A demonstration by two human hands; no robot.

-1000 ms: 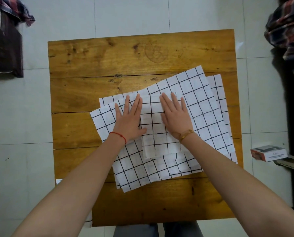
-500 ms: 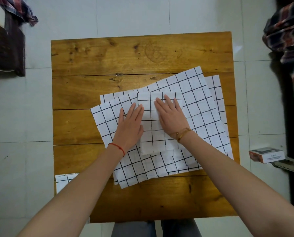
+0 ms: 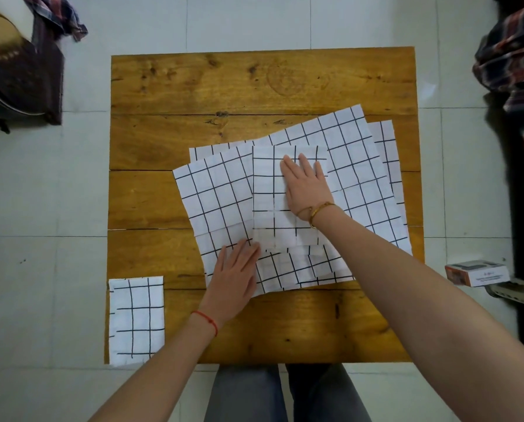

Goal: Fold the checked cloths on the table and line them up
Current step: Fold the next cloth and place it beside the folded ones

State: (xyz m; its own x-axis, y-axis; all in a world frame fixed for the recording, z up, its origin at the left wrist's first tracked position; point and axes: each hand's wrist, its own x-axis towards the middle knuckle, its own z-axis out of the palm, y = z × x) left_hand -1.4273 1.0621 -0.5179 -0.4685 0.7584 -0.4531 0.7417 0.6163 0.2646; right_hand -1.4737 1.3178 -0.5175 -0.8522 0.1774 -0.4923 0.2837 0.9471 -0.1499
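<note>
Head view. We take the folded cloth in the middle of the desk as our landmark. It lies as a tall narrow rectangle on top of the unfolded cloths, which spread out from under it on every side, at least two sheets fanned at different angles. A second folded cloth sits well apart from the landmark, at the near left corner of the desk, its edge at or slightly past the desk edge.

Our right hand lies flat on the upper right part of the landmark, fingers stretched out together, gripping nothing. Our left hand lies flat just beside the landmark's near left corner, fingers extended onto the sheet beneath, also gripping nothing.

Risks, as we judge them:
- Sliding or lifting the landmark may drag the loose sheets below it, since they are smooth and stacked.
- Releasing pressure too early may let the folds spring open.
- The left hand may catch the sheet beneath instead of the folded piece alone.
- The cloth at the near left corner may slip off the desk if nudged.
</note>
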